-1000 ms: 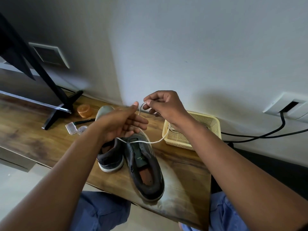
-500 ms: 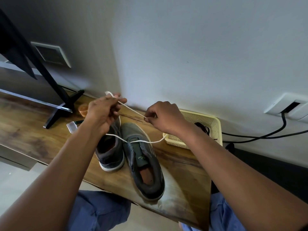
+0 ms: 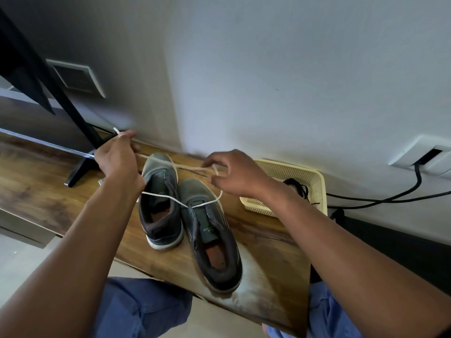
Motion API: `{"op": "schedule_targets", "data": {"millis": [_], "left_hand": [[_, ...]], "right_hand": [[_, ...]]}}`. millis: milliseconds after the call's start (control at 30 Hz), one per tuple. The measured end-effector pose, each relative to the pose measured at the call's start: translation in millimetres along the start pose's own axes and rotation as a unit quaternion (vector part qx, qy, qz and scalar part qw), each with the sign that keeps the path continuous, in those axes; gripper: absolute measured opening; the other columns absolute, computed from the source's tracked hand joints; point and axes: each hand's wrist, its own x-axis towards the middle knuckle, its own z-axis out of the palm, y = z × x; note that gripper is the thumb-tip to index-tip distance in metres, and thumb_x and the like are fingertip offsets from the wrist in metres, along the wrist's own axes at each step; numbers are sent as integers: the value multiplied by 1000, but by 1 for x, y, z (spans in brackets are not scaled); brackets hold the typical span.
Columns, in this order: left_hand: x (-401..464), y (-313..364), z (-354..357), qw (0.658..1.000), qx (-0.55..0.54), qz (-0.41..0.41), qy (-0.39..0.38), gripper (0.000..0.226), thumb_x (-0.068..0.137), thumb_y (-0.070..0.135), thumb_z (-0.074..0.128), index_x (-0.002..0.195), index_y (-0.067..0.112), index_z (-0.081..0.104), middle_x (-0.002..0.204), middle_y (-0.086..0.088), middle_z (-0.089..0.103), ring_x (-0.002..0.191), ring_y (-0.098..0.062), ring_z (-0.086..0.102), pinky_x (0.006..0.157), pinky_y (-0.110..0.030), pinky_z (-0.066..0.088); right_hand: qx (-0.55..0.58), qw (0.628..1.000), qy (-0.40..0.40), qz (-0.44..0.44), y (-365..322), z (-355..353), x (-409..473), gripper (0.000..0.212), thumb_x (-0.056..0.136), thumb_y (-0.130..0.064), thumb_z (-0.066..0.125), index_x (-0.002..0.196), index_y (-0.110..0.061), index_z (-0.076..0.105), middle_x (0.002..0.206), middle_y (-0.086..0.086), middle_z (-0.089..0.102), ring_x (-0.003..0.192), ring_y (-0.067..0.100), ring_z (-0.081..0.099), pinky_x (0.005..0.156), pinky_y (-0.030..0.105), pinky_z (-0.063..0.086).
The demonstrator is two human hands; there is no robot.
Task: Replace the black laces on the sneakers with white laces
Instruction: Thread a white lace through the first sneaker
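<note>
- Our left hand (image 3: 117, 158) pinches one end of the white lace (image 3: 161, 195), its tip poking out above the fingers; a second ago this hand was close in front of us beside the right, and it has since swung out left toward the TV stand (image 3: 80, 167).
- Our right hand (image 3: 234, 173) holds the other part of the lace in curled fingers near the basket; it has dropped lower and drifted right.
- Between the hands, the lace that hung slack now runs in two lines: one across the toe of the left shoe (image 3: 159, 203), one lower through the front eyelets of the right shoe (image 3: 210, 230).
- We read the spreading as pulling the lace through and evening its ends, so the first crossing is in and the rest of the eyelets are still bare.
- The left shoe shows no lace at all, so most of the task remains.
- The basket (image 3: 314, 189) at the right holds a black lace (image 3: 296, 187), already off.
- Both shoes sit on the wooden table (image 3: 36, 191), touching side by side.
</note>
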Motion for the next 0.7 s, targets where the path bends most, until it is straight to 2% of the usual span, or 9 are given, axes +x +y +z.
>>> {"op": "schedule_targets", "data": {"millis": [100, 167, 267, 333, 400, 500, 567, 633, 700], "left_hand": [[0, 3, -3, 997, 29, 52, 56, 15, 87, 22, 67, 76, 25, 77, 59, 4, 55, 64, -22, 52, 70, -41, 57], [-6, 4, -3, 991, 53, 87, 85, 20, 88, 33, 61, 74, 33, 76, 69, 7, 63, 68, -16, 58, 82, -44, 62], [-9, 5, -2, 974, 37, 198, 101, 26, 98, 39, 52, 81, 38, 72, 82, 15, 62, 62, 0, 58, 64, -27, 56], [-9, 9, -5, 945, 70, 302, 108, 27, 101, 36, 49, 93, 29, 74, 79, 19, 57, 66, 4, 54, 66, -12, 45], [-9, 14, -8, 903, 172, 369, 140, 30, 98, 46, 47, 100, 34, 75, 75, 22, 60, 73, 4, 54, 71, -10, 36], [-11, 17, -10, 843, 325, 395, 164, 36, 95, 55, 46, 112, 39, 72, 97, 11, 74, 91, -15, 65, 79, -25, 34], [-8, 11, -12, 809, 406, 404, 132, 36, 94, 54, 50, 111, 35, 75, 103, 0, 76, 94, -30, 66, 78, -32, 35], [-6, 1, -12, 779, 477, 405, 40, 33, 95, 51, 56, 106, 29, 78, 96, -7, 77, 91, -38, 67, 73, -35, 39], [-7, -9, -9, 761, 515, 381, -101, 28, 98, 49, 62, 105, 29, 80, 95, -4, 78, 91, -34, 69, 71, -34, 41]], "right_hand": [[-2, 992, -118, -39, -4, 6, -2, 53, 90, -15, 74, 137, -37, 64, 152, -8, 54, 142, 14, 47, 118, 33, 36], [-21, 988, -145, -43, -1, 8, -4, 65, 92, -10, 71, 147, -40, 53, 160, -11, 43, 149, 14, 37, 122, 33, 30], [-38, 987, -145, -50, 3, 7, -7, 85, 90, -3, 68, 160, -38, 33, 166, -11, 32, 151, 12, 31, 120, 22, 24], [-39, 990, -128, -41, 4, 8, -8, 91, 89, -3, 68, 162, -38, 26, 166, -10, 31, 149, 11, 33, 115, 18, 25], [-35, 995, -96, -5, 7, 8, -7, 79, 89, -7, 71, 156, -34, 38, 152, -4, 51, 128, 15, 53, 102, 23, 41], [-68, 993, -84, 53, 10, 6, -6, 31, 88, -17, 73, 119, -22, 68, 103, -4, 67, 96, 18, 63, 78, 28, 48], [-101, 988, -98, 66, 9, 9, -8, 14, 89, -27, 75, 98, -16, 75, 94, -4, 71, 92, 19, 67, 75, 30, 51], [-106, 985, -120, 71, 5, 17, -9, 31, 87, -42, 77, 92, -12, 76, 98, 3, 75, 93, 21, 69, 79, 35, 56], [-109, 981, -137, 87, 1, 27, -12, 49, 83, -56, 76, 101, -11, 72, 107, 6, 72, 99, 24, 67, 83, 36, 55]]}}
